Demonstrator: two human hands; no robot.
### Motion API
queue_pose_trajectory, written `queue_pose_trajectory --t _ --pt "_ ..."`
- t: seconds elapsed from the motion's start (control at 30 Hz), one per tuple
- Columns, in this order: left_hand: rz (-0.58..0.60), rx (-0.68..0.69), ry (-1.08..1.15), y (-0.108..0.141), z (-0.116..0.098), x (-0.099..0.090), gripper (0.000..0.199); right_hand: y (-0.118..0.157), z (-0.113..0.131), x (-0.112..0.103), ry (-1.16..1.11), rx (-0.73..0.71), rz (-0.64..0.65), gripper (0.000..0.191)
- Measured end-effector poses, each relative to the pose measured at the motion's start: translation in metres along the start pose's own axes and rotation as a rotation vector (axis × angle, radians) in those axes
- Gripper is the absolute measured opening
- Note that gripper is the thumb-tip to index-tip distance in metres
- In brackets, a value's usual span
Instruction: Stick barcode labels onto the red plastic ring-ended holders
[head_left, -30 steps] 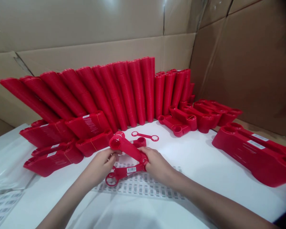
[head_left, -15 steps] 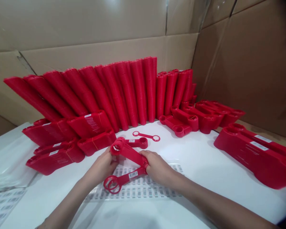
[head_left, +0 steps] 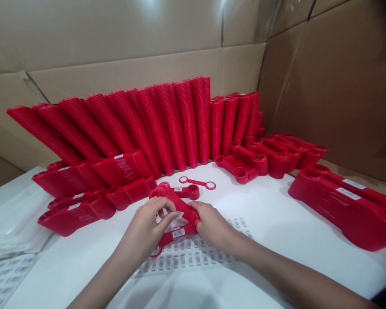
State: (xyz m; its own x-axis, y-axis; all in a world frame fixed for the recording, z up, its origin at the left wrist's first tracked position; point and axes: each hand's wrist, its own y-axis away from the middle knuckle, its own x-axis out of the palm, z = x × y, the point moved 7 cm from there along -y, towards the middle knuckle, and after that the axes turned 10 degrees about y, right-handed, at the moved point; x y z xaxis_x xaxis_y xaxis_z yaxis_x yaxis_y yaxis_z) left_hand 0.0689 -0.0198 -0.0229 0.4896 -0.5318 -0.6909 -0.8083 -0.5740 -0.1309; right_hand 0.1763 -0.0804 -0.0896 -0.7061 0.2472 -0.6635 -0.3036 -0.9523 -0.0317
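Left fingers (head_left: 163,203) tight on a white label (head_left: 180,214); right fingers (head_left: 203,211) firm around fanned red strips (head_left: 181,205)

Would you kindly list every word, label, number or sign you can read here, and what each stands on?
No words or numbers are legible.
Barcode label on the lower held red piece: too small.
White label at the left hand: blurred.
Printed sheet beneath the hands: too small.
Labels on the right-hand red stacks: blurred.
Other labels: also unreadable.
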Motion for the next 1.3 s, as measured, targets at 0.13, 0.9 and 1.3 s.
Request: queue_pose_trajectory --t 0.13,0.9,1.3 --pt "-0.057 0.002 -0.015 -0.002 0.009 0.003 0.019 -0.001 -0.001 0.0 0.005 -0.008 0.001 0.032" --pt "-0.167 0.47 -0.408 0.01 -0.019 0.009 0.017 0.002 0.002 -0.001 0.002 -0.019 -0.027 0.026" --pt "-0.188 0.328 -0.258 0.013 -0.021 0.008 0.017 0.002 0.004 -0.009 0.039 0.013 -0.045 0.031"
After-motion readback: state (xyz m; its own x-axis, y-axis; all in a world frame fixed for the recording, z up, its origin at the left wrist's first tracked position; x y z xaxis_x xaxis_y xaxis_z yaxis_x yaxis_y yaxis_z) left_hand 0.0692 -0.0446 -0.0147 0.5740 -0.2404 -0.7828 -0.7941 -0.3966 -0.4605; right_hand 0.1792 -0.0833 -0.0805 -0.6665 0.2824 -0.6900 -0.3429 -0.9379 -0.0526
